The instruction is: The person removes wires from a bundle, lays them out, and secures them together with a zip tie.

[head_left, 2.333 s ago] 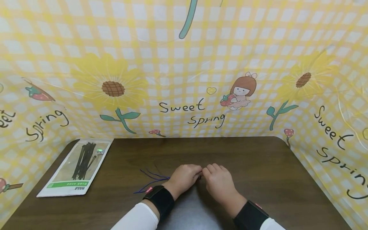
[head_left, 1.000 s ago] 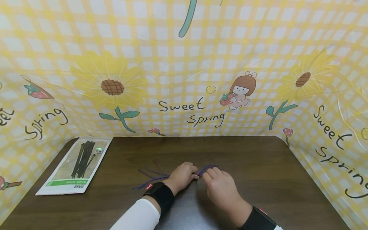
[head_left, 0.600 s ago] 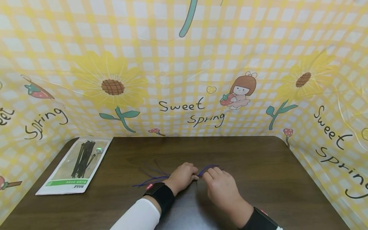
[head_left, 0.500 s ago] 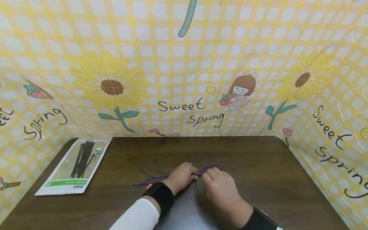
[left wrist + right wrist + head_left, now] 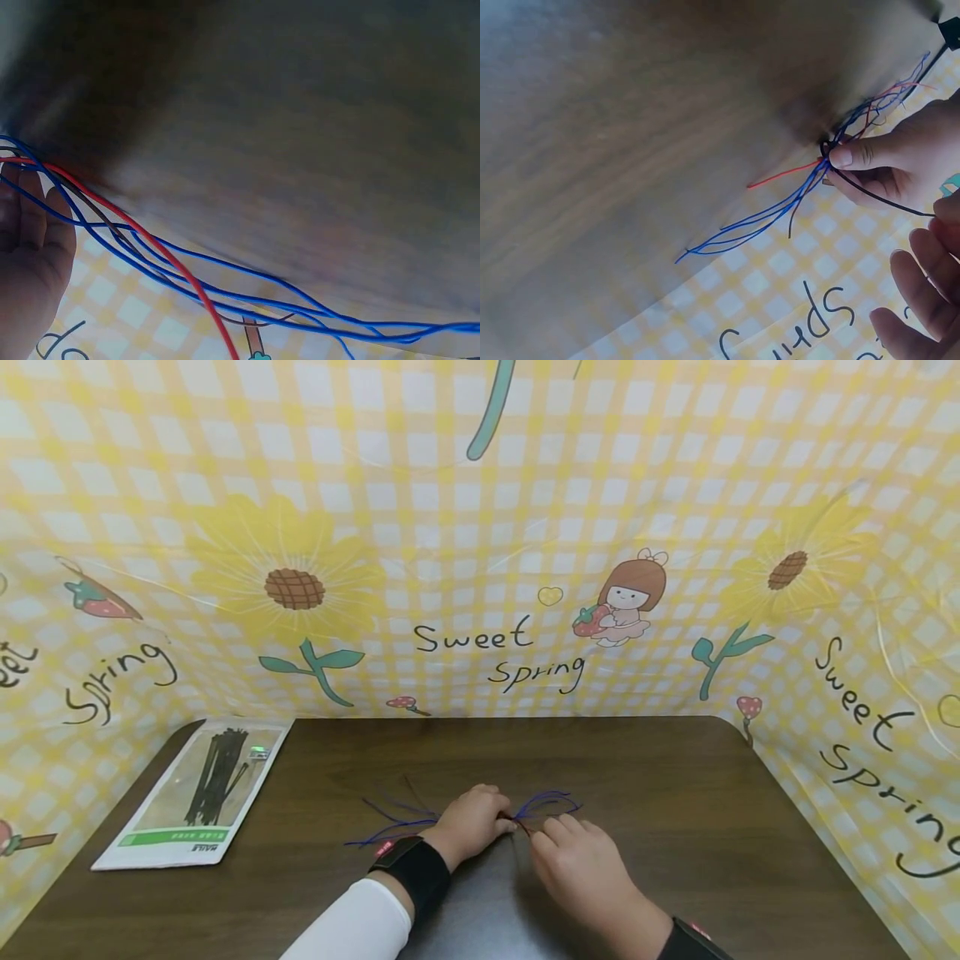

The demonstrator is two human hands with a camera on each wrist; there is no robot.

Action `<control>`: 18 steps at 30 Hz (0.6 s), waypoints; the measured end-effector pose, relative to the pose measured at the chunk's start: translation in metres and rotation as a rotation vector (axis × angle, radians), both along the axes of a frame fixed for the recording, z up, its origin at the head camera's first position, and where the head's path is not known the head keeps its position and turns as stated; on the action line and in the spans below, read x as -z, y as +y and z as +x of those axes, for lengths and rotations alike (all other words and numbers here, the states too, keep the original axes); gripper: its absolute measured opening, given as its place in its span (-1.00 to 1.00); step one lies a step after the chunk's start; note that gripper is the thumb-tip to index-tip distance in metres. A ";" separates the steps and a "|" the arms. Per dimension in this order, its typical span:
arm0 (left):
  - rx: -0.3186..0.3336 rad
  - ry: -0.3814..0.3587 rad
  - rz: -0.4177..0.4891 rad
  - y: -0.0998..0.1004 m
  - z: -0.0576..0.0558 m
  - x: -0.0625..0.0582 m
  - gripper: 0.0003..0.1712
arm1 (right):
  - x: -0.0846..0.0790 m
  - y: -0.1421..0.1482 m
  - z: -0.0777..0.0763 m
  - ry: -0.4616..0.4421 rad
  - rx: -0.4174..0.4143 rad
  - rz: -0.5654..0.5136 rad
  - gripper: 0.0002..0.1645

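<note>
A bundle of thin blue, red and dark wires [image 5: 172, 266] is pinched by my left hand [image 5: 468, 820] between thumb and fingers. Blue wire ends [image 5: 551, 800] fan out on the right of that hand, and more trail to its left. At the left thumb, a black cable tie [image 5: 881, 196] is looped at the bundle. Its long tail runs to my right hand [image 5: 581, 864], which pinches the end with the other fingers spread in the right wrist view. A red wire [image 5: 784, 174] sticks out apart from the blue ones.
A white and green packet of black cable ties [image 5: 213, 785] lies at the table's left side. The brown table [image 5: 637, 760] is bordered by a yellow checked cloth [image 5: 465, 568] rising at the back and sides.
From beside the left hand, my right hand has drawn back to the right and toward me. More of the blue wire ends now show between the hands. The left hand stays nearly in place.
</note>
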State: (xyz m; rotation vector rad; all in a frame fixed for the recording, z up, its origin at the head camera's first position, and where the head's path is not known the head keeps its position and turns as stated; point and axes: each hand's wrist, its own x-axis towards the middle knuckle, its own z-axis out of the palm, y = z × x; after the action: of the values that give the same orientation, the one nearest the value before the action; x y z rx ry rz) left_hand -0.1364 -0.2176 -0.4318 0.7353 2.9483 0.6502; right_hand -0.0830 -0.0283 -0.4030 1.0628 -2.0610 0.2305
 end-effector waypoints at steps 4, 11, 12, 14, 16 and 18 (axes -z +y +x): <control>-0.004 -0.003 -0.006 0.000 -0.001 0.001 -0.90 | 0.004 0.004 0.003 -0.013 0.002 0.033 -0.81; -0.007 -0.004 -0.024 -0.001 0.003 -0.003 -0.90 | 0.011 0.010 0.009 0.000 -0.011 0.080 -0.87; -0.007 -0.004 -0.025 -0.001 0.004 -0.004 -0.90 | 0.012 0.011 0.009 -0.001 -0.014 0.086 -0.88; -0.005 -0.005 -0.028 -0.001 0.005 -0.006 -0.90 | 0.014 0.012 0.011 -0.008 -0.015 0.106 -0.91; -0.005 -0.003 -0.034 -0.001 0.006 -0.007 -0.90 | 0.016 0.012 0.013 -0.020 -0.013 0.130 -0.90; -0.004 0.002 -0.041 -0.001 0.007 -0.008 -0.90 | 0.017 0.013 0.016 -0.031 -0.012 0.157 -0.85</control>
State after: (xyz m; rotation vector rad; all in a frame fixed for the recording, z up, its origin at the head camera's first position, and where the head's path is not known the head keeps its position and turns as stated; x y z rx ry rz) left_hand -0.1298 -0.2190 -0.4233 0.7263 2.9560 0.5878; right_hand -0.0674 -0.0153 -0.4200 1.1727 -2.1290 0.0931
